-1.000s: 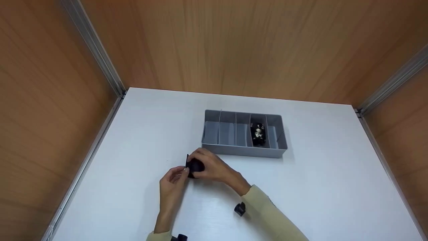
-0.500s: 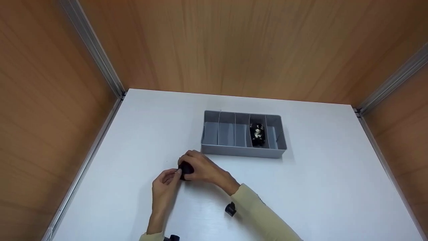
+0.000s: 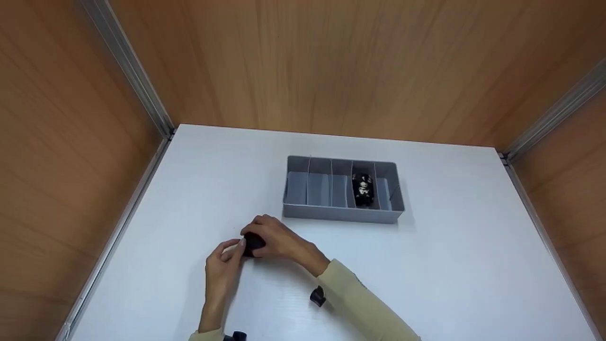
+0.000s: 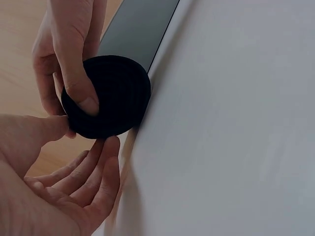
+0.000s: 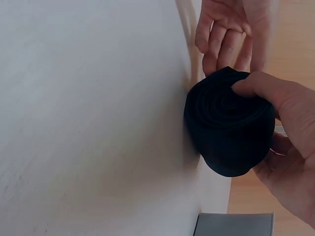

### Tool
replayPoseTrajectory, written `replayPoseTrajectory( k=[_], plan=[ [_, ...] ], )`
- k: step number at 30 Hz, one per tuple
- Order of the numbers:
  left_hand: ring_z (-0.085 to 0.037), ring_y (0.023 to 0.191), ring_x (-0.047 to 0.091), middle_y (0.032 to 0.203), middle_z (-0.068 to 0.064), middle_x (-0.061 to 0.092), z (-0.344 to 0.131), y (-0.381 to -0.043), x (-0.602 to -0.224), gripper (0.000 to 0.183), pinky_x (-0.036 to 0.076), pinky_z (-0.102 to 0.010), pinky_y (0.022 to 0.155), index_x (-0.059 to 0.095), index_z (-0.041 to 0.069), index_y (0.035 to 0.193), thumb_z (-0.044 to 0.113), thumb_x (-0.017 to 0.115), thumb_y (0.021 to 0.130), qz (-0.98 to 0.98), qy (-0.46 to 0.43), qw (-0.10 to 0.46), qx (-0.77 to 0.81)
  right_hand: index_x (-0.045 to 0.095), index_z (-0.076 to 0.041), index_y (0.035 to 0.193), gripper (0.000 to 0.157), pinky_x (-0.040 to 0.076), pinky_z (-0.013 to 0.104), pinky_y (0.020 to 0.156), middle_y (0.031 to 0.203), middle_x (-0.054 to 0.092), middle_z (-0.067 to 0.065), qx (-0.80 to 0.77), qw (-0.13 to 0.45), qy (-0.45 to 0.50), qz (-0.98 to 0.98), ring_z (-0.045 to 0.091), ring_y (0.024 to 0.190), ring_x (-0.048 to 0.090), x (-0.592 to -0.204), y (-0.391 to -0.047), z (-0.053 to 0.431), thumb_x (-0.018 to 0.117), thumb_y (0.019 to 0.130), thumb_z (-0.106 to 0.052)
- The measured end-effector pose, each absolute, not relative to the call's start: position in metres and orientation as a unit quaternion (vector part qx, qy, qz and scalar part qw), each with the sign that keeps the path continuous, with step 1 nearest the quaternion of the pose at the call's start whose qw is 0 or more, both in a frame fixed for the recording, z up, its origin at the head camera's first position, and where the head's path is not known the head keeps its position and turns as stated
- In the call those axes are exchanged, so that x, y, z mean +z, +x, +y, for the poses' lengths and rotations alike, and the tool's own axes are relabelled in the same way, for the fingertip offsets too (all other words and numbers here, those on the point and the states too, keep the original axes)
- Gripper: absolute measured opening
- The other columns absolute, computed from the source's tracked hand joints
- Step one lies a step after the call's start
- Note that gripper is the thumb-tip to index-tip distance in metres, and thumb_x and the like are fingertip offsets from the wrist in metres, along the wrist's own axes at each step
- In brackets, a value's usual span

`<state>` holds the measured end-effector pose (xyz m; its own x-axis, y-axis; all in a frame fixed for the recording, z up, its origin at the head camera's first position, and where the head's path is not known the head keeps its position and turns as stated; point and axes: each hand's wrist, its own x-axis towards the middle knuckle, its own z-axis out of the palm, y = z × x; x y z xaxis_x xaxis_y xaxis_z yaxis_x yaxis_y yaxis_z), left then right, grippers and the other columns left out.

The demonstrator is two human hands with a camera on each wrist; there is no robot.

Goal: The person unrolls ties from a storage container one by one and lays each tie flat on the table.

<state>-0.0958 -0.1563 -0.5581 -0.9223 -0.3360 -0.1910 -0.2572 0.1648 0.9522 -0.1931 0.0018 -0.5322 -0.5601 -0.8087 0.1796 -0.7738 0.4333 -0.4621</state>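
A dark navy, nearly black necktie (image 5: 230,130), wound into a tight roll, stands just above the white tabletop, left of centre in the head view. My right hand (image 3: 274,239) grips the roll from the right, its thumb pressing on the spiral end in both wrist views. From the other side my left hand (image 3: 222,270) pinches the roll's outer edge between thumb and fingertips. Behind the hands is a grey divided box (image 3: 343,213). One of its compartments, right of the middle, holds a black roll with a pale pattern (image 3: 363,189).
The white table (image 3: 454,246) is bounded by a wooden back wall (image 3: 331,71) and wooden side panels with metal corner rails. Small black devices hang at both wrists; the right one (image 3: 318,296) shows beside the sleeve.
Both hands have shifted left and slightly nearer with the necktie. Its flat end, upright beside the roll a second ago, now lies against it. The box and patterned roll stay put.
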Motion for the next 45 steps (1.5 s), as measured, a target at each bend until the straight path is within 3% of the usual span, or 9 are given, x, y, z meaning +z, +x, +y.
replayPoseTrajectory(
  k=[5, 10, 19, 33, 45],
  plan=[
    [-0.025, 0.096, 0.073, 0.101, -0.013, 0.077, -0.16, -0.099, -0.557, 0.042, 0.05, -0.025, 0.079, 0.069, 0.002, 0.122, 0.039, 0.064, 0.103, -0.796, 0.194, 0.04, -0.572, 0.065, -0.011, 0.131, 0.048, 0.045, 0.023, 0.091, 0.114, 0.066, 0.006, -0.234, 0.04, -0.464, 0.853, 0.017, 0.103, 0.058, -0.532, -0.191, -0.005, 0.082, 0.087, -0.017],
    [-0.029, 0.096, 0.073, 0.103, -0.017, 0.076, -0.162, -0.103, -0.557, 0.028, 0.054, -0.03, 0.078, 0.07, -0.002, 0.119, 0.02, 0.065, 0.102, -0.824, 0.182, 0.081, -0.531, 0.064, -0.01, 0.133, 0.051, 0.046, 0.024, 0.094, 0.116, 0.067, 0.005, -0.227, 0.045, -0.453, 0.861, 0.017, 0.105, 0.06, -0.533, -0.191, -0.012, 0.083, 0.086, -0.016],
    [-0.022, 0.081, 0.067, 0.093, -0.016, 0.073, -0.169, -0.112, -0.562, 0.021, 0.048, -0.02, 0.065, 0.07, -0.004, 0.114, -0.001, 0.071, 0.094, -0.846, 0.172, 0.106, -0.494, 0.067, -0.01, 0.129, 0.047, 0.046, 0.022, 0.088, 0.112, 0.069, 0.005, -0.223, 0.037, -0.445, 0.866, 0.016, 0.101, 0.061, -0.537, -0.191, -0.021, 0.082, 0.085, -0.018],
    [-0.026, 0.083, 0.064, 0.1, -0.021, 0.063, -0.181, -0.12, -0.564, 0.022, 0.048, -0.023, 0.068, 0.069, -0.009, 0.11, -0.009, 0.073, 0.088, -0.869, 0.137, 0.085, -0.467, 0.065, -0.011, 0.131, 0.049, 0.046, 0.02, 0.088, 0.115, 0.068, 0.006, -0.235, 0.039, -0.432, 0.87, 0.015, 0.103, 0.06, -0.54, -0.19, -0.019, 0.082, 0.086, -0.017],
    [-0.022, 0.084, 0.068, 0.093, -0.014, 0.073, -0.179, -0.125, -0.563, 0.016, 0.051, -0.021, 0.069, 0.073, -0.005, 0.109, -0.006, 0.068, 0.094, -0.868, 0.097, 0.062, -0.483, 0.062, -0.01, 0.131, 0.05, 0.044, 0.023, 0.097, 0.119, 0.066, 0.006, -0.283, 0.039, -0.445, 0.849, 0.017, 0.109, 0.059, -0.547, -0.193, -0.008, 0.084, 0.086, -0.017]
  ],
)
